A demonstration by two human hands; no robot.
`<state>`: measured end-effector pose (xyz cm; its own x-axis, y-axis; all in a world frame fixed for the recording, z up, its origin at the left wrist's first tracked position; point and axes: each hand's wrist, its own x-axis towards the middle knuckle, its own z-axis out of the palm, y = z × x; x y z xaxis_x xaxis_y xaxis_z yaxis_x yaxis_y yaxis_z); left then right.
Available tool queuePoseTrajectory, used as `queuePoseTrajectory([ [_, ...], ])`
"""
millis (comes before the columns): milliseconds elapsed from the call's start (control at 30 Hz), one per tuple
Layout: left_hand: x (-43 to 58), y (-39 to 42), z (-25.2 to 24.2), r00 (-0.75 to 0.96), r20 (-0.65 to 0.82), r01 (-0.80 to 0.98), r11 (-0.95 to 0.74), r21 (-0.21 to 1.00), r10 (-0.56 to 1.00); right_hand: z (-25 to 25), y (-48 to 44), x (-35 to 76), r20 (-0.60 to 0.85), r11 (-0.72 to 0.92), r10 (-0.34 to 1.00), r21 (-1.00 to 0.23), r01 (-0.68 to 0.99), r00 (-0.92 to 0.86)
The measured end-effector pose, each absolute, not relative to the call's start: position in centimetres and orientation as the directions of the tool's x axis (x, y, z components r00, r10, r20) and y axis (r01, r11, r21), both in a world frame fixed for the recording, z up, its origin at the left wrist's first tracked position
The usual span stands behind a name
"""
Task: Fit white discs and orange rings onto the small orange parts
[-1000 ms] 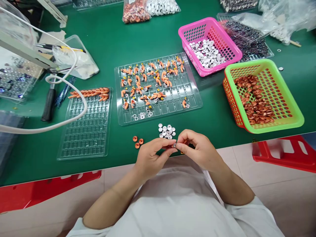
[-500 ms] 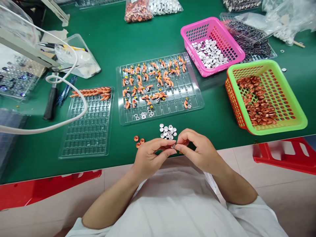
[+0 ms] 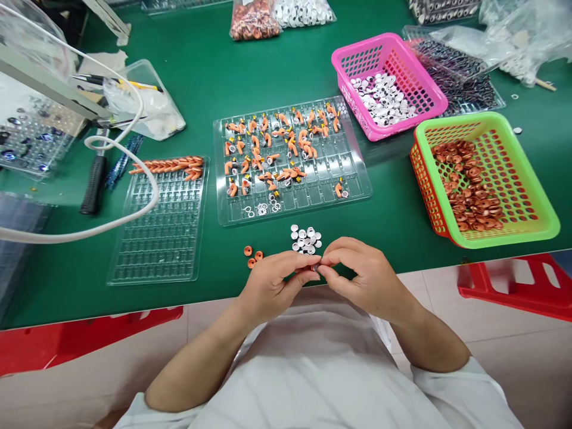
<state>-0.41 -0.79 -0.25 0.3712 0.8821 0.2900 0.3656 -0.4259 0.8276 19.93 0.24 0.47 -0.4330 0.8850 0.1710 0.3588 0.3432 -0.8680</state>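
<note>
My left hand (image 3: 276,281) and my right hand (image 3: 364,275) meet at the table's front edge, both closed. Thumbs and forefingers pinch a small round orange and dark part (image 3: 315,267) between them; the fingertips cover most of it. Just beyond the fingers lies a loose group of small white discs (image 3: 306,241), some with dark centres. Several orange-brown round pieces with a central hole (image 3: 258,255) rest to the left, close to my left knuckles. Farther off, a clear plastic tray (image 3: 326,173) carries curved orange pieces with yellow tips and some white rings.
A pink basket (image 3: 428,102) contains white discs; a green basket (image 3: 547,202) contains copper-coloured round pieces. On the left lie another clear tray (image 3: 156,238) with orange pieces, a black-handled tool (image 3: 95,186) and a white cable (image 3: 111,220). Filled bags (image 3: 254,22) sit at the back.
My right hand's fingers have shifted slightly around the small part, which stays between both hands. The whole view has moved a little; the surrounding items look unchanged.
</note>
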Motion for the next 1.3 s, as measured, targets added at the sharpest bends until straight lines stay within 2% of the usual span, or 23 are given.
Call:
queuePoseTrajectory([
  [133,-0.6,-0.7,-0.2,0.392,0.303,0.380,-0.453,0.807,0.869,0.3,0.3,19.8,0.253,0.452,0.850,-0.800,0.394,-0.462],
  [533,-0.7,-1.0,0.0,0.407,0.303,0.281,-0.433,0.856,0.862,0.3,-0.9,19.7,0.344,0.562,0.796,-0.726,0.397,-0.498],
  [667,-0.6,-1.2,-0.3,0.422,0.277,0.305,-0.423,0.853,0.863,0.2,-0.7,19.9,0.309,0.525,0.808,-0.765,0.373,-0.502],
  [900,-0.1,-1.4,0.0,0.408,0.326,0.286,-0.458,0.842,0.853,-0.3,-0.2,20.6,0.297,0.435,0.852,-0.859,0.268,-0.430],
  [1300,-0.1,-0.5,0.5,0.457,0.310,0.221,-0.444,0.868,0.834,-0.4,0.1,21.1,0.379,0.530,0.793,-0.815,0.233,-0.478],
])
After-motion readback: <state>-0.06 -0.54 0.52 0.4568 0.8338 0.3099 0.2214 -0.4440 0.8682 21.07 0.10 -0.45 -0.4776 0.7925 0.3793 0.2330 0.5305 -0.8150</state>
